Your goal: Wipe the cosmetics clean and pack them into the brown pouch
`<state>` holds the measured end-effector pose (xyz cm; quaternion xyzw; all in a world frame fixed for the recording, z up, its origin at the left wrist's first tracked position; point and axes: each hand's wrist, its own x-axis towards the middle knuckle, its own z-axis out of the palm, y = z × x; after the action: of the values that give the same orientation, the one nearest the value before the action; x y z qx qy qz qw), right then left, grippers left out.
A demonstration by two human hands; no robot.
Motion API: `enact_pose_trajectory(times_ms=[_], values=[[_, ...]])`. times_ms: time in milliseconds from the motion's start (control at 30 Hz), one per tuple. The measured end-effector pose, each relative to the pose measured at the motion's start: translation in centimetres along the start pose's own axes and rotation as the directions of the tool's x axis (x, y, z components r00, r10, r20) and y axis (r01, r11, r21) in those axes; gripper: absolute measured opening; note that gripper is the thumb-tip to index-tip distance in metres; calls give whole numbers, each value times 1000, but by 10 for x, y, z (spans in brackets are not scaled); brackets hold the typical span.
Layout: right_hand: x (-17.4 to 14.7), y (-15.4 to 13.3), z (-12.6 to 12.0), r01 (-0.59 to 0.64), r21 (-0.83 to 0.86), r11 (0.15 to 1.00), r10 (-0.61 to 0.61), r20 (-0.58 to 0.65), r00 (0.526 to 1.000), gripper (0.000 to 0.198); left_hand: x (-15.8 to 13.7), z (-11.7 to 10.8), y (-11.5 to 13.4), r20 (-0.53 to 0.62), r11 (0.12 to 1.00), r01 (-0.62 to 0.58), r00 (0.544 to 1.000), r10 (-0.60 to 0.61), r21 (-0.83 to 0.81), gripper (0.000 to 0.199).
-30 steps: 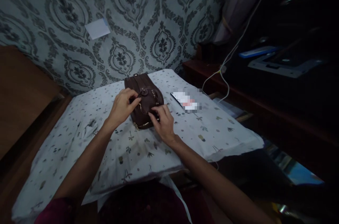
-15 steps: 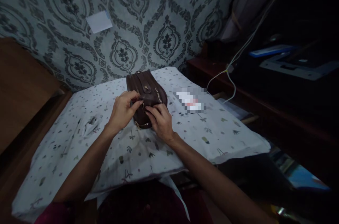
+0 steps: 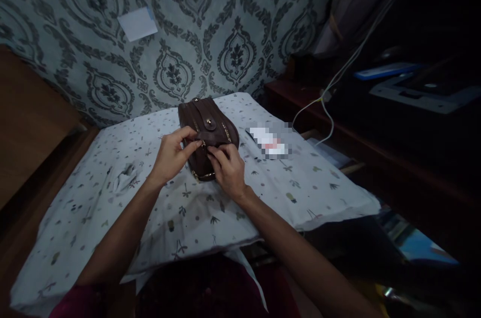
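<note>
A dark brown leather-look bag [image 3: 207,110] with gold-toned zippers and a snap strap lies on the patterned white cloth [image 3: 225,223]. My left hand [image 3: 171,155] is at the bag's left side, thumb and forefinger pinched at a zipper near the middle. Close beside it, my right hand [image 3: 228,170] has its fingers bent and pressed against the bag's near part. Both hands grip the bag's material; the exact spot under the right fingertips is hidden.
Right of the bag lies a blurred-out flat item [image 3: 268,142]. A crumpled pale cloth [image 3: 126,178] is at left. White cables [image 3: 332,122] hang by the dark furniture on the right. A wooden panel [image 3: 33,117] stands at left, patterned wallpaper [image 3: 173,75] behind.
The view has shifted slightly. Both hands stay at nearly the same place on the bag, with only small finger movements.
</note>
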<state>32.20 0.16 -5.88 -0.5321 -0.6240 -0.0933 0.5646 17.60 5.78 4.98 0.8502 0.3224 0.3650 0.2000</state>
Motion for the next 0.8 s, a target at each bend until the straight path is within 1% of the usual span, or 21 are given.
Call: enact_pose_trajectory(times_ms=[67, 167, 333, 533, 700, 800], values=[[0, 0, -1, 15, 0, 1000, -15, 6, 1000, 28, -1, 2, -1, -18, 1000, -6, 1000, 6, 11, 13], [-1, 0, -1, 8, 43, 999, -8, 2, 1000, 27, -3, 3, -1, -39, 998, -33, 999, 35, 45, 11], [-3, 1, 1, -24, 107, 994, 25, -5, 1000, 27, -6, 4, 3, -26, 983, -109, 993, 114, 145, 11], [-5, 0, 2, -10, 84, 996, 13, -28, 1000, 28, -12, 5, 3, 16, 966, -185, 983, 185, 181, 13], [-6, 0, 1, -1, 77, 997, 4, -40, 999, 24, -17, 7, 3, 29, 940, -253, 967, 254, 230, 16], [-6, 0, 1, 17, 70, 997, -13, -53, 998, 24, -18, 8, 3, 32, 931, -266, 963, 266, 250, 16]])
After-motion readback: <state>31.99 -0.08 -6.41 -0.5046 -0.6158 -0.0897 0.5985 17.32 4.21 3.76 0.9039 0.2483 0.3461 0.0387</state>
